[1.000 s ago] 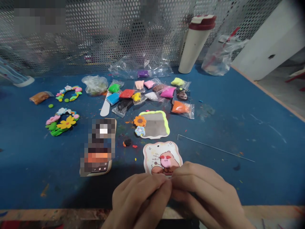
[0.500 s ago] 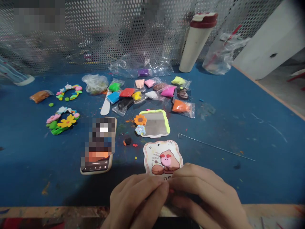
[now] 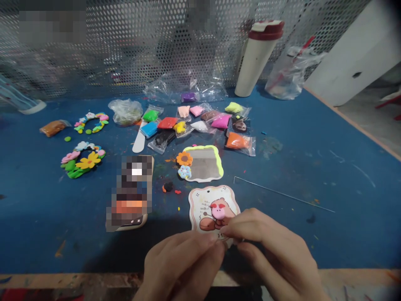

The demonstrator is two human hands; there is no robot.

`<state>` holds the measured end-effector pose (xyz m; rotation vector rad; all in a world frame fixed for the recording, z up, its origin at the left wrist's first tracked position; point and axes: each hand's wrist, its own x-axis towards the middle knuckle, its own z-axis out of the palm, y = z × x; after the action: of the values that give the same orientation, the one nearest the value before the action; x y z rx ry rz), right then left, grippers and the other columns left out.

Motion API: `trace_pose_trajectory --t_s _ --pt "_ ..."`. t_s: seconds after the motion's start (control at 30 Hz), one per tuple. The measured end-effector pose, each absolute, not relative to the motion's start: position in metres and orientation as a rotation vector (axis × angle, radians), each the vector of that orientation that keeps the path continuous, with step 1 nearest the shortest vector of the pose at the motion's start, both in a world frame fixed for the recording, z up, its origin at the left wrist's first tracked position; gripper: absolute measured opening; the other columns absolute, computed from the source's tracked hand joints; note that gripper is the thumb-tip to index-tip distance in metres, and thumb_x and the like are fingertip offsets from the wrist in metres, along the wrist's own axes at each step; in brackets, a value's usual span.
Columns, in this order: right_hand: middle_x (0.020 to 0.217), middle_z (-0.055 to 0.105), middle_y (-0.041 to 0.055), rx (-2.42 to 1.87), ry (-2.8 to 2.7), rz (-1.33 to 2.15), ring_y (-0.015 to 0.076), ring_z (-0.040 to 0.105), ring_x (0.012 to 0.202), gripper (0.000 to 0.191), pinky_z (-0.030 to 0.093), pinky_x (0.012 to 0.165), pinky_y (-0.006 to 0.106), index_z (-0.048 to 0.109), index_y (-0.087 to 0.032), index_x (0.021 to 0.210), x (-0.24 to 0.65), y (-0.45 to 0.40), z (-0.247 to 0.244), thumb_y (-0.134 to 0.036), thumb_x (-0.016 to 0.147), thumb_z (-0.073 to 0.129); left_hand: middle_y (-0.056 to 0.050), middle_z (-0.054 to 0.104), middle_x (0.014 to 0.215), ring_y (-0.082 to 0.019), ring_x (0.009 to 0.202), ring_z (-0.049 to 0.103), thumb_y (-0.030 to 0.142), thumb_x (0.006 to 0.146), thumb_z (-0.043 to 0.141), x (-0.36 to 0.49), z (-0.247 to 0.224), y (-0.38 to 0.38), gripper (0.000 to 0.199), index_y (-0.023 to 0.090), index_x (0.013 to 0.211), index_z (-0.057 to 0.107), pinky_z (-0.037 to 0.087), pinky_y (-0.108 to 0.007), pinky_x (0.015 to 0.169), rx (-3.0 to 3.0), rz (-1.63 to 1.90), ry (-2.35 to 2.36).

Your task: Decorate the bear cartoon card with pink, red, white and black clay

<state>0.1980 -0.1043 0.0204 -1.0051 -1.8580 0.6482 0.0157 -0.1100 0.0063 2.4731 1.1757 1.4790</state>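
A white wavy-edged card (image 3: 197,205) with a printed brown animal lies at the near centre, a pink clay snout and red clay pieces on the animal's face. My left hand (image 3: 188,259) is at the card's lower edge, thumb and fingers pinched together; anything between them is hidden. My right hand (image 3: 272,251) is over the card's lower right corner, its thumb and index finger apart, with nothing visible between them. Just beyond the card lies a mirror (image 3: 205,163) with a yellow-green clay edge, an orange flower and a blue flower.
Bagged clay packets (image 3: 167,122) lie behind the mirror. A phone (image 3: 150,175) and clay-decorated rings (image 3: 89,160) are on the left. To the right is a thin wire (image 3: 282,193); a tumbler (image 3: 255,58) stands at the back by the mesh panel.
My right thumb has moved away from its fingers and from my left fingertips, opening a gap. More of the card's lower edge shows.
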Motion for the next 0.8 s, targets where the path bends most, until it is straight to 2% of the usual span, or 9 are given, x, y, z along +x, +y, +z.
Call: trace_pose_trajectory --t_s 0.07,0.17,0.33,0.53,0.67,0.8 --pt "0.086 0.072 0.0034 -1.002 -1.861 0.651 0.0106 0.068 0.078 0.018 0.055 0.069 0.019 0.063 -0.019 0.098 0.199 -0.104 0.021 -0.012 0.090 0.049 0.002 0.072 0.086 -0.012 0.072 0.071 0.008 0.088 0.054 0.016 0.010 -0.108 0.020 0.019 0.096 0.069 0.061 -0.020 0.067 2.497 1.518 1.159" --pt "0.088 0.072 0.0018 -0.998 -1.854 0.663 0.0089 0.067 0.080 0.018 0.054 0.071 0.017 0.062 -0.019 0.101 0.199 -0.105 0.022 -0.013 0.091 0.048 0.002 0.072 0.087 -0.011 0.074 0.070 0.010 0.087 0.058 0.014 0.017 -0.108 0.016 0.018 0.097 0.069 0.059 -0.019 0.071 2.532 1.353 1.220" --pt "0.092 0.071 0.0010 -1.033 -1.767 0.707 0.0095 0.064 0.085 0.025 0.052 0.074 0.019 0.060 -0.022 0.113 0.202 -0.108 0.017 -0.022 0.097 0.040 0.001 0.072 0.090 -0.009 0.080 0.068 0.012 0.088 0.060 0.012 0.021 -0.110 0.015 0.015 0.100 0.068 0.056 -0.016 0.078 2.595 1.216 1.188" --pt "0.087 0.069 0.0002 -1.086 -1.691 0.710 0.0117 0.063 0.080 0.023 0.052 0.070 0.023 0.062 -0.025 0.107 0.204 -0.109 0.015 -0.025 0.098 0.041 0.002 0.072 0.088 -0.011 0.075 0.069 0.009 0.091 0.052 0.016 0.016 -0.109 0.022 0.020 0.098 0.070 0.059 -0.021 0.073 2.610 1.343 1.252" --pt "0.086 0.071 0.0025 -1.077 -1.686 0.723 0.0144 0.065 0.078 0.023 0.054 0.068 0.026 0.064 -0.023 0.105 0.202 -0.106 0.018 -0.022 0.096 0.042 0.002 0.072 0.090 -0.010 0.076 0.069 0.009 0.087 0.058 0.012 0.020 -0.108 0.020 0.019 0.103 0.067 0.059 -0.019 0.073 2.614 1.205 1.223" --pt "0.087 0.072 0.0027 -1.061 -1.695 0.793 0.0138 0.066 0.079 0.024 0.055 0.067 0.024 0.066 -0.023 0.103 0.198 -0.105 0.024 -0.015 0.091 0.047 0.001 0.073 0.090 -0.012 0.077 0.070 0.009 0.084 0.063 0.010 0.023 -0.109 0.023 0.017 0.104 0.066 0.060 -0.019 0.073 2.560 1.149 1.197"
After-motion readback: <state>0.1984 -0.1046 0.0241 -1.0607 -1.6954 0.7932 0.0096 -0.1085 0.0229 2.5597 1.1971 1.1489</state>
